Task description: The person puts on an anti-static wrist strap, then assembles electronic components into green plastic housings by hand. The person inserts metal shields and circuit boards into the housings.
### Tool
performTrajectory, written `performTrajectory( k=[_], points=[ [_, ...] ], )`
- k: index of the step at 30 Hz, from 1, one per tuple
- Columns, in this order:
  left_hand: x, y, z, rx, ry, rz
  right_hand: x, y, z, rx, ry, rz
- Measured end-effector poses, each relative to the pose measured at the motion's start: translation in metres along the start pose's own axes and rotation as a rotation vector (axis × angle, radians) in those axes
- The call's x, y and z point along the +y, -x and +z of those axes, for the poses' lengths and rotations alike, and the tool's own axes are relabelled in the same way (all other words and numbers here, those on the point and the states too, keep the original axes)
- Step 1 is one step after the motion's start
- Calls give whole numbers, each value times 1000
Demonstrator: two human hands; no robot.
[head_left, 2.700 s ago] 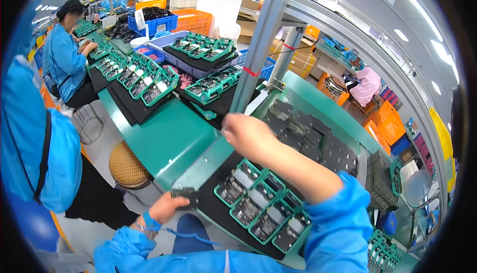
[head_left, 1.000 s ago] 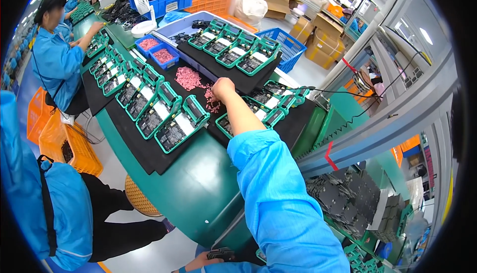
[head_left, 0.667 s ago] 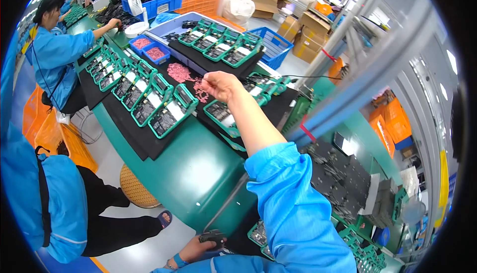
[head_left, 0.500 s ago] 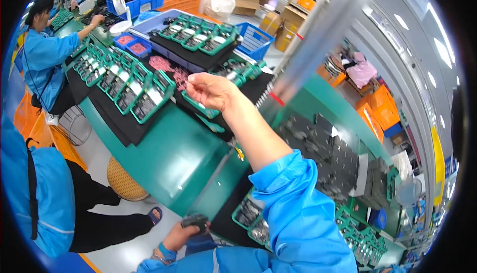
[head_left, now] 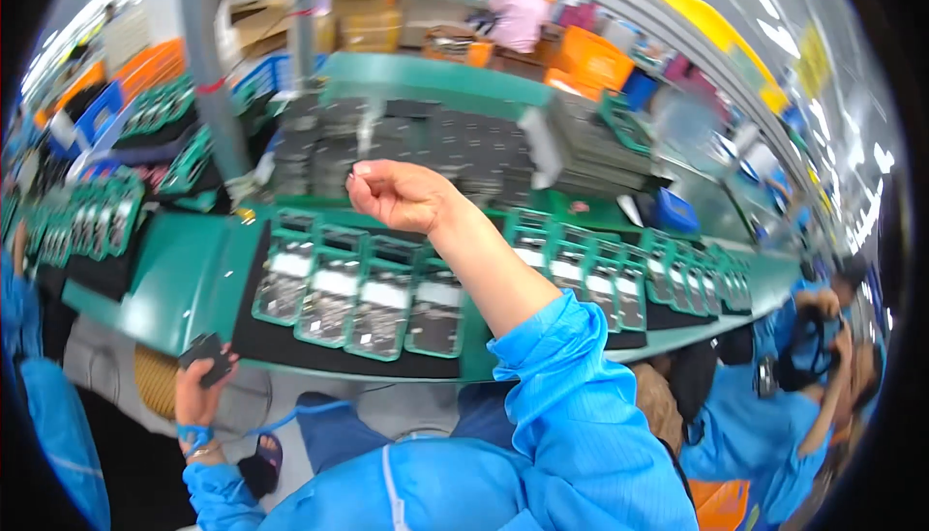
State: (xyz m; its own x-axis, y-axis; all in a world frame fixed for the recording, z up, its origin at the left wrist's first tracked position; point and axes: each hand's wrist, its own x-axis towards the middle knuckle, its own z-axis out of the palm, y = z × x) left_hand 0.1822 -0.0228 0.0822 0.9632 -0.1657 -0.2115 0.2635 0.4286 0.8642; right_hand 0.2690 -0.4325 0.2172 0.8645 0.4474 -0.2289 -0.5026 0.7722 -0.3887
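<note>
My left hand (head_left: 196, 398), low at the left beside the table's front edge, is closed round a dark flat rectangular piece (head_left: 207, 361). A blue strap circles that wrist. Out over the table my right hand (head_left: 404, 196) has its thumb and fingers pinched together; anything between the fingertips is too small to make out. Below it, green trays (head_left: 380, 301) with dark and silvery parts stand in a row on a black mat (head_left: 242, 333). Behind the hand lie rows of dark grey flat pieces (head_left: 474, 149).
A grey upright post (head_left: 215, 76) rises at the left. More green trays (head_left: 82, 217) line the left, and others (head_left: 590, 275) the right. Grey stacked sheets (head_left: 595, 149) and a blue bin (head_left: 675, 210) are at the back right. People in blue (head_left: 764, 405) sit nearby.
The view has swung to the right, bringing the near row of trays ahead of me. My right hand has left the pink pieces and is over the dark pieces, still pinched. The left keeps its dark piece.
</note>
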Motion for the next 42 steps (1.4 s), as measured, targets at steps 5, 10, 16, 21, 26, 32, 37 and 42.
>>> performTrajectory(
  k=[5, 10, 16, 21, 26, 32, 37, 42],
  points=[
    [9, 2, -13, -25, -76, 22, -92, 133, -88, 170, -117, -174],
    [21, -6, 1, -31, -199, -51, -163, 229, -185, 545, 174, -424],
    [39, 33, 38, -1, -336, -75, -190, 192, -239, 979, 467, -374],
    [29, 48, 56, -19, -384, -87, -200, 165, -249, 1165, 855, -234],
    [19, 57, 43, -11, -422, -93, -195, 155, -255, 1123, 879, -295],
    [12, 69, 46, -58, -399, -200, -198, 148, -283, 1202, 1444, -283],
    [13, 83, 69, 6, -422, -266, -187, 162, -245, 1165, 1582, -158],
    [7, 70, 53, -27, -386, -247, -189, 172, -252, 1186, 1939, -344]
  ],
)
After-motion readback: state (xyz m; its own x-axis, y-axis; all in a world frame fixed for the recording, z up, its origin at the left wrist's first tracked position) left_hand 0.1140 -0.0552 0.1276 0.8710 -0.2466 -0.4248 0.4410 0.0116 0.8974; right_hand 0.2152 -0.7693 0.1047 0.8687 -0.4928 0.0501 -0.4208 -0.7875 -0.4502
